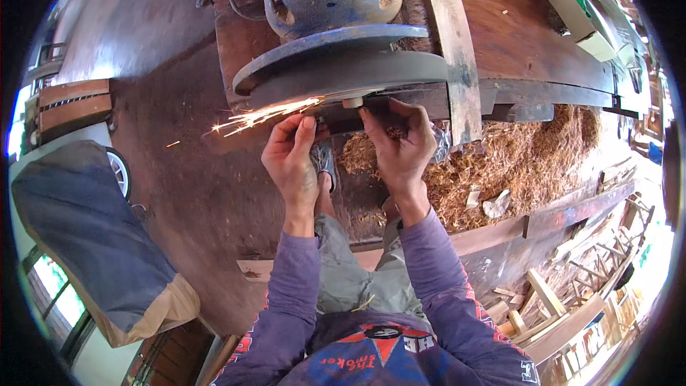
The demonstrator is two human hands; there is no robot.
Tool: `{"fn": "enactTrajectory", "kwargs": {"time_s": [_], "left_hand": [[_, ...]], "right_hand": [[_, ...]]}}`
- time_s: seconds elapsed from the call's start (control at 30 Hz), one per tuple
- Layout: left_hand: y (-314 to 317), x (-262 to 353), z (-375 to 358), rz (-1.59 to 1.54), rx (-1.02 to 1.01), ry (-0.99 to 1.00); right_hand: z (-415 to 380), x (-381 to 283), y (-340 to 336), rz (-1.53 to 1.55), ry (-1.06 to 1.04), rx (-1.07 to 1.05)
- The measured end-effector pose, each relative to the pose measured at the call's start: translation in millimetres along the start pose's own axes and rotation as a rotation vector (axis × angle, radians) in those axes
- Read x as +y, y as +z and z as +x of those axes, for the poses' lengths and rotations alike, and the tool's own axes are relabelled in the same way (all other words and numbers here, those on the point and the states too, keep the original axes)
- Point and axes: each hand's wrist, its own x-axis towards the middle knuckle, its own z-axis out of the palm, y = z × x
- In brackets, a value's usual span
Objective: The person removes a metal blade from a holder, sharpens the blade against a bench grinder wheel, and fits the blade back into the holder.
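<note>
A bench grinder with a large grey grinding wheel (343,75) stands in front of me, its face turned toward my hands. Orange sparks (268,116) stream leftward from the wheel's lower edge. My left hand (291,154) is closed in a pinch just below that edge, with a small dark bit of something at the fingertips. To the right, my right hand (401,144) is also closed, its thumb close to the pale hub (352,102) of the wheel. Whatever lies between the two hands is thin and mostly hidden, so I cannot name it.
Wood shavings (529,164) are heaped on the right behind a low board (493,236). An upright plank (457,50) stands beside the wheel. A dark covered bundle (93,236) lies at left. Scrap wood (547,293) is piled at lower right.
</note>
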Motion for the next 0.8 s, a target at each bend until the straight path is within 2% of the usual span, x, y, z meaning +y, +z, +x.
{"fn": "enactTrajectory", "kwargs": {"time_s": [0.07,0.27,0.4,0.5,0.67,0.8], "left_hand": [[2.7,1.2,-1.1,-0.004,0.022,0.001],[7.8,1.3,-3.0,-0.017,0.030,-0.010],[8.4,-2.2,-3.3,-0.023,0.032,0.005],[11.2,-1.2,-3.9,-0.016,0.009,0.000],[16.3,-4.0,-5.3,-0.029,0.016,-0.004],[20.6,-4.0,-7.0,-0.035,0.021,-0.007]], "right_hand": [[1.2,-6.7,-1.5,0.050,0.057,-0.021],[6.7,-14.2,-8.8,-0.047,0.005,-0.052],[6.9,-9.2,-11.5,0.036,0.045,-0.071],[8.8,-12.5,-15.9,-0.070,0.011,-0.087],[10.5,-9.9,-17.3,0.105,0.035,-0.079],[11.6,-11.3,-21.5,0.063,0.062,-0.098]]}}
